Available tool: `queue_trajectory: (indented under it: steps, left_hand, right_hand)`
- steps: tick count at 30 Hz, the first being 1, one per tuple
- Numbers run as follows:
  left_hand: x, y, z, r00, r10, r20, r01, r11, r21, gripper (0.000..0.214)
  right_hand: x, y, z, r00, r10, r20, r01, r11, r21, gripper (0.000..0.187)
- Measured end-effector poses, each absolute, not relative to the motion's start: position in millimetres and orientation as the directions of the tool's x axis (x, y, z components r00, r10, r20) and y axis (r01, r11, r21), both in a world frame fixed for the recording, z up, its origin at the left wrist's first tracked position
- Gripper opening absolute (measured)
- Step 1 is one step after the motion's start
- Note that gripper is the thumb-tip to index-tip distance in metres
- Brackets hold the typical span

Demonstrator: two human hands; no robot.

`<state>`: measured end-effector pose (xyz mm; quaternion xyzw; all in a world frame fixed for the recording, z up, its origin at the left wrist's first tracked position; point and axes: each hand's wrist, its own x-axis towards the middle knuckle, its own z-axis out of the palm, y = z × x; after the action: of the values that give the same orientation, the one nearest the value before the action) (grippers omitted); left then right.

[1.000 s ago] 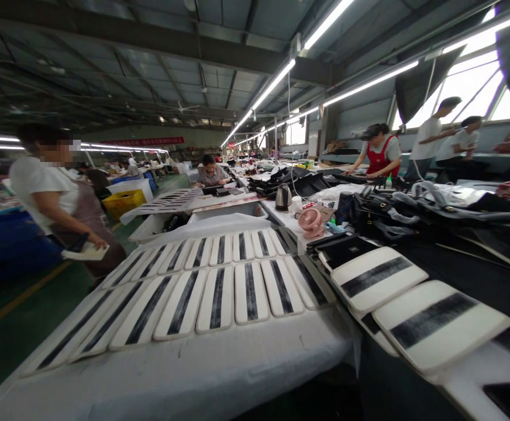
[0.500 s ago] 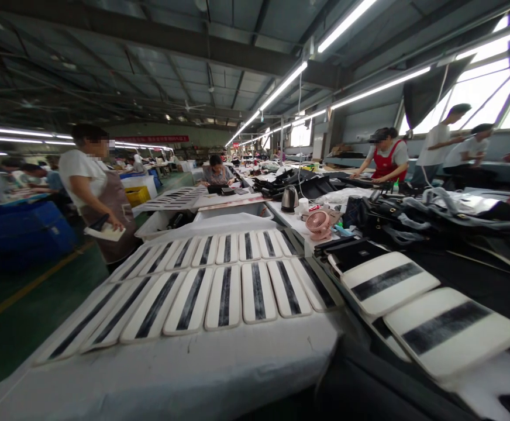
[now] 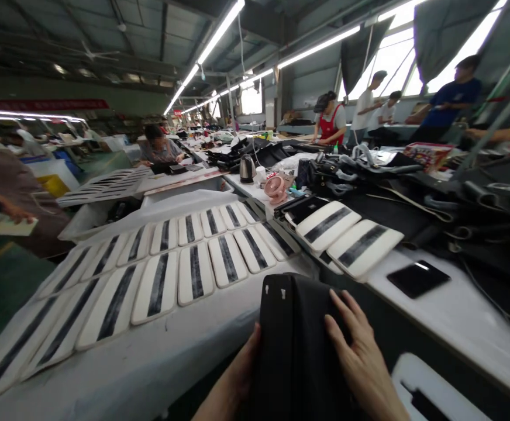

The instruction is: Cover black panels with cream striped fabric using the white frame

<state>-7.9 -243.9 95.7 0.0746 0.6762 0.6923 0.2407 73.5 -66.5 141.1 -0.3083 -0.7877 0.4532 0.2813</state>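
A black leather piece (image 3: 296,339) stands up in front of me at the bottom middle of the view. My right hand (image 3: 360,356) lies on its right side with the fingers stretched over the face. My left hand (image 3: 243,365) clasps its left edge, mostly hidden behind it. Beyond the piece, rows of white pads with a dark stripe (image 3: 196,272) lie on the white table (image 3: 158,362). Two more striped pads (image 3: 347,237) are stacked to the right.
A black phone (image 3: 418,278) lies on the white surface at right. Heaps of black straps and bags (image 3: 417,181), a kettle (image 3: 247,169) and a pink fan (image 3: 275,189) sit behind. A person (image 3: 4,199) stands at left; several others work farther back.
The view has swung right and down. The black leather piece and both my hands have come into view at the bottom; the person at left has slid toward the frame's left edge.
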Motion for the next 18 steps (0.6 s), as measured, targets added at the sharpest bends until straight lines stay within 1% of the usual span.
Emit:
queue_trajectory:
  steps: [2, 4, 6, 7, 9, 10, 12, 14, 16, 18]
  left_hand:
    - [-21.5, -247.2, 87.1, -0.775, 0.547, -0.317, -0.354, 0.041, 0.934, 0.055]
    - [-26.1, -247.9, 81.2, -0.645, 0.66, -0.384, -0.51, 0.002, 0.86, 0.061]
    - [-25.1, -246.8, 79.1, -0.585, 0.722, -0.37, -0.606, -0.085, 0.791, 0.057]
    - [-23.8, -245.8, 79.4, -0.598, 0.724, -0.344, -0.608, -0.131, 0.783, 0.055]
    - [-21.9, -242.6, 81.5, -0.669, 0.688, -0.28, -0.531, -0.179, 0.828, 0.053]
    - [-21.4, -240.5, 83.0, -0.702, 0.665, -0.255, -0.476, -0.172, 0.863, 0.053]
    - [-21.3, -235.9, 86.3, -0.76, 0.615, -0.211, -0.351, -0.115, 0.929, 0.05]
    - [-21.2, -231.1, 89.4, -0.805, 0.567, -0.175, -0.233, -0.031, 0.972, 0.048]
    - [-20.5, -226.2, 91.7, -0.833, 0.533, -0.148, -0.153, 0.035, 0.988, 0.048]
    - [-19.3, -221.2, 93.4, -0.849, 0.517, -0.108, -0.092, 0.057, 0.994, 0.048]
  right_hand:
    - [83.2, -92.4, 132.2, -0.694, 0.719, 0.03, 0.21, 0.243, -0.947, 0.061]
    - [92.3, -113.5, 126.8, -0.693, 0.718, -0.069, 0.215, 0.114, -0.97, 0.062]
    - [97.2, -125.5, 124.8, -0.653, 0.753, -0.082, 0.237, 0.1, -0.966, 0.065]
    - [97.8, -127.9, 125.2, -0.631, 0.774, -0.062, 0.242, 0.119, -0.963, 0.065]
    - [96.9, -127.6, 128.6, -0.592, 0.806, -0.004, 0.232, 0.166, -0.958, 0.062]
    - [96.1, -125.8, 131.1, -0.57, 0.821, 0.028, 0.225, 0.188, -0.956, 0.058]
    - [95.8, -121.1, 135.7, -0.524, 0.849, 0.072, 0.22, 0.217, -0.951, 0.046]
    - [98.3, -117.2, 137.1, -0.497, 0.864, 0.076, 0.224, 0.213, -0.951, 0.038]
    - [103.3, -114.7, 134.5, -0.482, 0.874, 0.061, 0.209, 0.182, -0.961, 0.037]
    - [108.6, -112.7, 129.6, -0.466, 0.883, 0.054, 0.203, 0.166, -0.965, 0.04]
